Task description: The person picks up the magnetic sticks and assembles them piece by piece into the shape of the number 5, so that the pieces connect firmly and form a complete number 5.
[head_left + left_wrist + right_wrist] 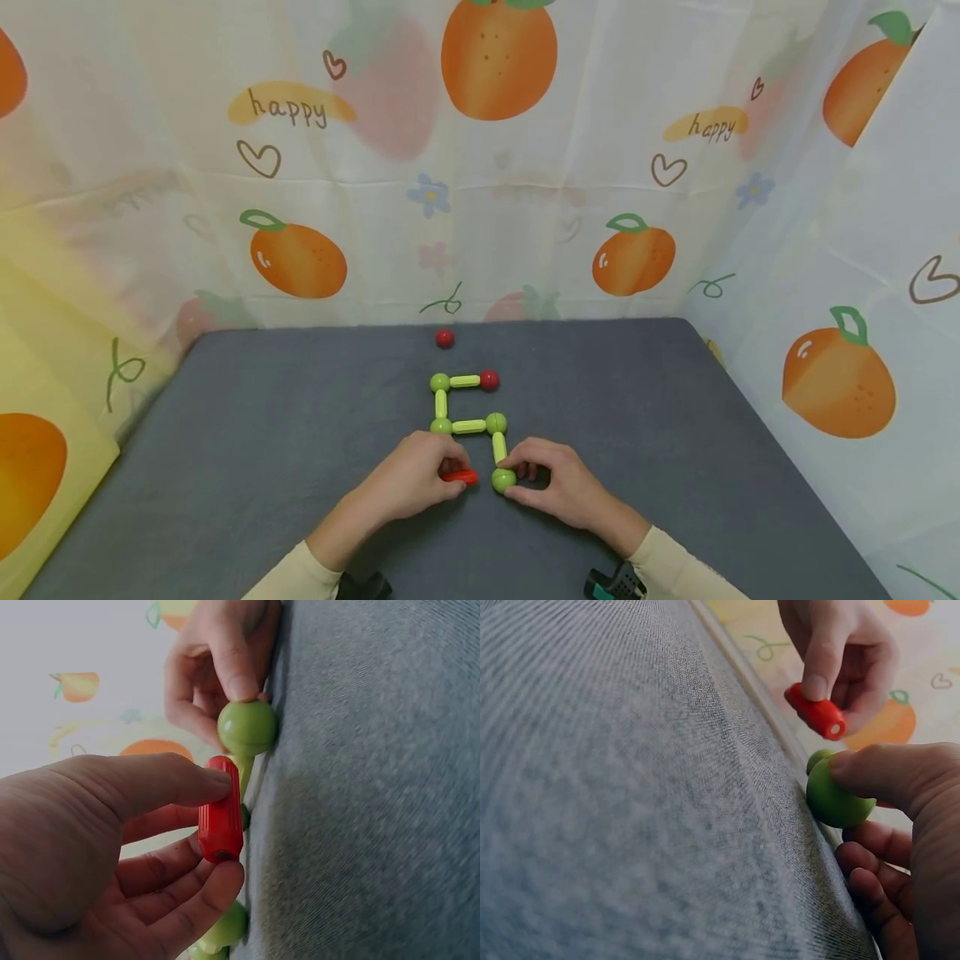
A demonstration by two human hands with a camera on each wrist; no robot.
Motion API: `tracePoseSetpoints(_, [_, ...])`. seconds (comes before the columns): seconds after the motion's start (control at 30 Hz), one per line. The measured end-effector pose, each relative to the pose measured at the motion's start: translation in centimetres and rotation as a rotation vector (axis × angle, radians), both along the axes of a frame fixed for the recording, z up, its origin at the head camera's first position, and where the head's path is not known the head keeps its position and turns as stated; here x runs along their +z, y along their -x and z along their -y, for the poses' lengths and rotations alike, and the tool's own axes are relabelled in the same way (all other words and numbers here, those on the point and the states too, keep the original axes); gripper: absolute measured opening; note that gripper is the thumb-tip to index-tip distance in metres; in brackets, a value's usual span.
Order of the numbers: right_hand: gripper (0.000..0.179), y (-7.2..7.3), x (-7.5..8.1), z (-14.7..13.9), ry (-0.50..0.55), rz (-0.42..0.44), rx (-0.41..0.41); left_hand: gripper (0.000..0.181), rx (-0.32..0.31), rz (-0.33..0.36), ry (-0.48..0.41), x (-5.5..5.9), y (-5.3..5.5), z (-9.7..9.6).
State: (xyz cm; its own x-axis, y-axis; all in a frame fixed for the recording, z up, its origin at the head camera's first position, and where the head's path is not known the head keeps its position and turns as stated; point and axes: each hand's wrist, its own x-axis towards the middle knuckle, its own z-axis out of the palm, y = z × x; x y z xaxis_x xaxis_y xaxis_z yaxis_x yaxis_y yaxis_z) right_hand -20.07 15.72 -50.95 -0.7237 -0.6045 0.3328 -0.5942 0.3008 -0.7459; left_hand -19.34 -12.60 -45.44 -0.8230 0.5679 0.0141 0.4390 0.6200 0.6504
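My left hand (416, 477) pinches a short red ribbed rod (222, 814) between thumb and fingers, a little above the table. In the right wrist view a pale round spot shows on the end of that red rod (816, 712). My right hand (557, 483) holds the nearest green ball (503, 480) between thumb and fingers. That ball ends a chain of green balls and light green rods (469, 427) lying on the table. At the chain's far end a red ball (489, 380) joins a green rod. A gap separates the red rod from the held ball.
A loose red ball (445, 338) lies near the back edge of the dark grey cloth-covered table (285, 400). Curtains (510, 200) printed with oranges hang behind and at both sides.
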Motion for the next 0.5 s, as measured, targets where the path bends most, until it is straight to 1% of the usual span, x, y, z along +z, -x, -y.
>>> tracePoseSetpoints(0.13, [0.025, 0.1, 0.0, -0.1, -0.002, -0.001, 0.003, 0.013, -0.004, 0.000, 0.005, -0.3, 0.0, -0.6])
tracePoseSetpoints(0.33, [0.023, 0.0, -0.1, -0.2, -0.010, 0.012, 0.003, 0.013, -0.022, -0.023, -0.001, -0.7, 0.1, -1.2])
tracePoseSetpoints(0.5, [0.023, 0.0, -0.1, -0.2, -0.012, 0.014, 0.004, 0.012, -0.016, -0.013, 0.006, -0.9, 0.1, -1.4])
